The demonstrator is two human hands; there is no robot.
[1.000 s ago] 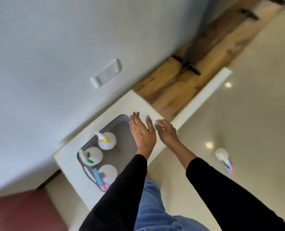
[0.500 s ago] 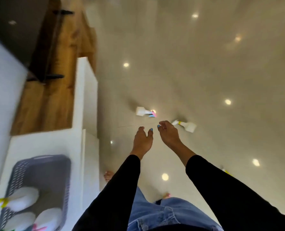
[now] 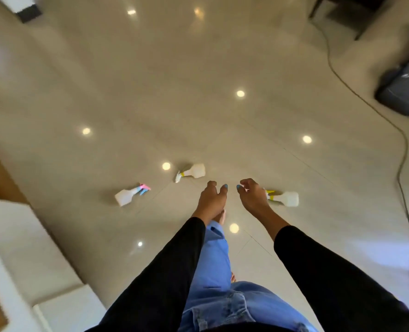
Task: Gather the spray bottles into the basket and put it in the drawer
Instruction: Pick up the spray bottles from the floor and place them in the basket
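1. Your view has swung off the white cabinet and out over the floor. The basket, which sat at lower left half a second ago, is now out of frame, and a third bottle has come into sight.
2. Nearest you, both hands hang empty above the tiles. Your left hand has loosely curled fingers and holds nothing; your right hand is the same, with thumb and fingers a little apart.
3. Just past your right hand lies a yellow-trigger bottle on its side, its nozzle end partly hidden behind that hand.
4. To the left, well apart from it, lies the pink-and-blue-trigger bottle, also on its side.
5. A little farther out, between those two, lies another yellow-trigger bottle, tipped over with its nozzle pointing left.
6. Farthest away, a cable runs along the right side past a dark grey bag.
7. For the task, this looks like the start of another gathering trip: three bottles are left on the floor, none yet gripped. The one by your right hand seems the easiest first pick.
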